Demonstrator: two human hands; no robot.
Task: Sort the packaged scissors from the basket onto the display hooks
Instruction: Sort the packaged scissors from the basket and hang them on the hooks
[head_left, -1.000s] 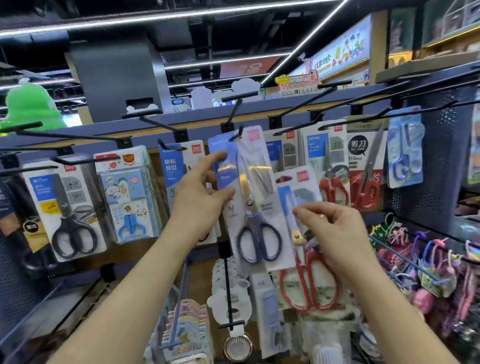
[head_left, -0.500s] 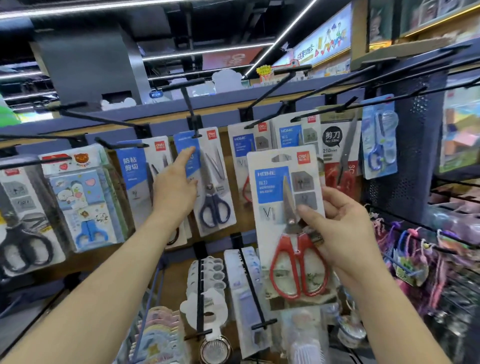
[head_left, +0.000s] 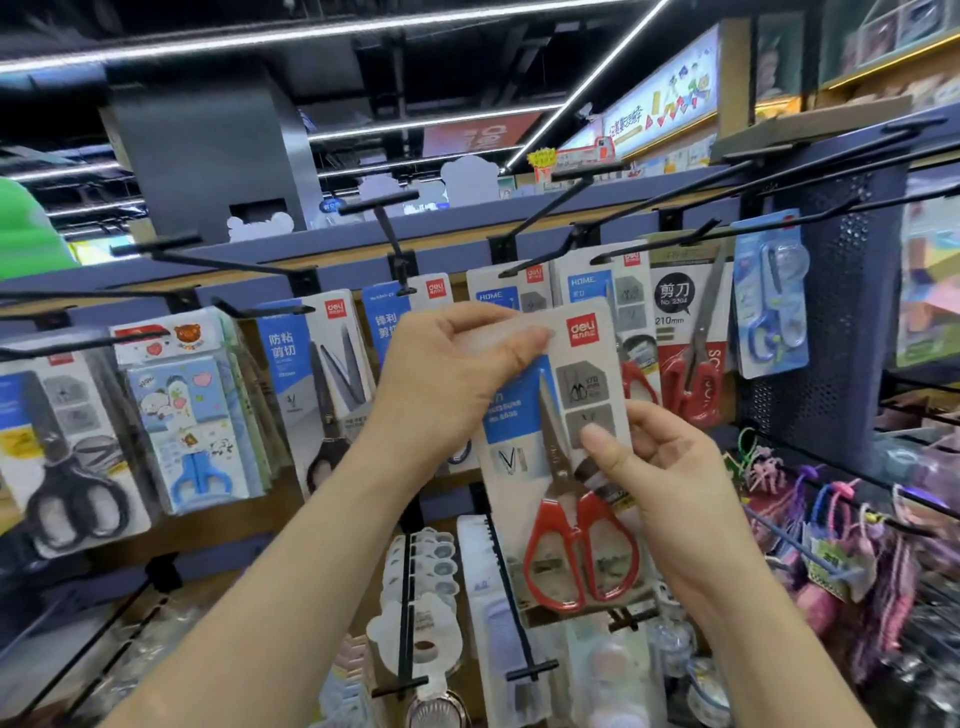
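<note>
The pack of red-handled scissors (head_left: 576, 551) is held upright in front of the display wall, about at the height of the upper row of hooks. The left hand (head_left: 452, 379) grips its top left corner, with fingers and thumb closed on the card. The right hand (head_left: 670, 483) pinches the right edge near the middle, the thumb pressed on the front. The left hand covers the top of the card, so I cannot tell if it touches a hook. Just behind it hang similar red-handled packs (head_left: 636, 364) under a black hook (head_left: 545, 223). Further right hang a long red pair (head_left: 693, 358) and a blue pair (head_left: 771, 301). To the left hang a dark pair (head_left: 327, 374), a children's pack (head_left: 192, 410) and a black pair (head_left: 67, 457).
</note>
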